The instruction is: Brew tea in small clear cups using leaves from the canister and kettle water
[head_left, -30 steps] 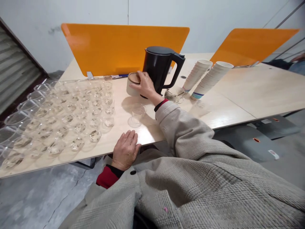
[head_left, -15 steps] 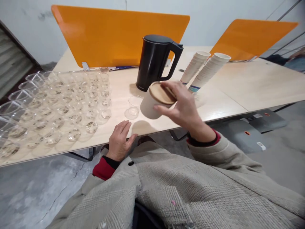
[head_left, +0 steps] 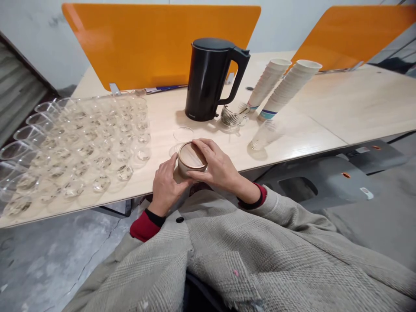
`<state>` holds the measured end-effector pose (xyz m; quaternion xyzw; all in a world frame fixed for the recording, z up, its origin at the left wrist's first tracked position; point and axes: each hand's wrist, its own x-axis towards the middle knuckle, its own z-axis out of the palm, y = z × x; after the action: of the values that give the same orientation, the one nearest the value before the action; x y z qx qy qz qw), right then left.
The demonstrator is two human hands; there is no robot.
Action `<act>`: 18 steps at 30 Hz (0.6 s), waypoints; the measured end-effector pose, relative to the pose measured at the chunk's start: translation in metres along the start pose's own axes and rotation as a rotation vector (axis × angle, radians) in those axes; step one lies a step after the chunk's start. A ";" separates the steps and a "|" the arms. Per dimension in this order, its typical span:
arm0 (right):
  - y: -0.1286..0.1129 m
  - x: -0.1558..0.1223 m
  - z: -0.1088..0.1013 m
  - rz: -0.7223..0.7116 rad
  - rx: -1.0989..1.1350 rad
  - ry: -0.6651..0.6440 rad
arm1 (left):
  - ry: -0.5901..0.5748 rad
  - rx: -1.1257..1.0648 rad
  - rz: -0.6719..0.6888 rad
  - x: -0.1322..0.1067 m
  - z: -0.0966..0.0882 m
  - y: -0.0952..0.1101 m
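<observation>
A cream canister with a wooden lid (head_left: 191, 157) stands on the wooden table (head_left: 312, 130) near its front edge. My right hand (head_left: 216, 167) curls over the lid and the canister's right side. My left hand (head_left: 165, 184) wraps round its left side from below. Just behind the canister stands a single clear glass cup (head_left: 183, 135). A black electric kettle (head_left: 210, 80) stands farther back.
Rows of several clear glass cups (head_left: 81, 143) fill the left of the table. Two leaning stacks of paper cups (head_left: 282, 89), a small metal strainer (head_left: 231, 117) and a clear glass (head_left: 264, 136) lie right of the kettle. Orange dividers (head_left: 156, 41) stand behind.
My right hand took the canister from beside the kettle, carried it through the air toward me, and set it at the table's front edge. My left hand rose to grip its side.
</observation>
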<state>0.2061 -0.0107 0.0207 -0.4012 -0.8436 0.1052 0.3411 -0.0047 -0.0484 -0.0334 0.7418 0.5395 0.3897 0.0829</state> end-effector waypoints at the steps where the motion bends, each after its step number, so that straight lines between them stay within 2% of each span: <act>1: -0.002 0.000 -0.001 0.003 -0.005 -0.007 | -0.005 -0.023 -0.016 0.003 0.001 0.001; 4: -0.006 0.003 0.002 0.022 -0.017 0.000 | -0.015 -0.093 -0.054 0.009 0.006 0.004; 9: -0.006 0.007 0.014 0.042 0.026 0.107 | -0.027 -0.107 -0.115 0.013 0.010 0.003; 15: -0.005 0.008 0.024 0.067 0.141 0.190 | -0.009 -0.111 -0.136 0.013 0.005 0.008; 18: -0.009 0.009 0.023 0.070 0.253 0.269 | -0.005 -0.103 -0.173 0.015 0.003 0.013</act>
<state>0.1814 -0.0075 0.0125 -0.3947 -0.7559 0.1675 0.4948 0.0084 -0.0395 -0.0214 0.6881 0.5806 0.4064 0.1554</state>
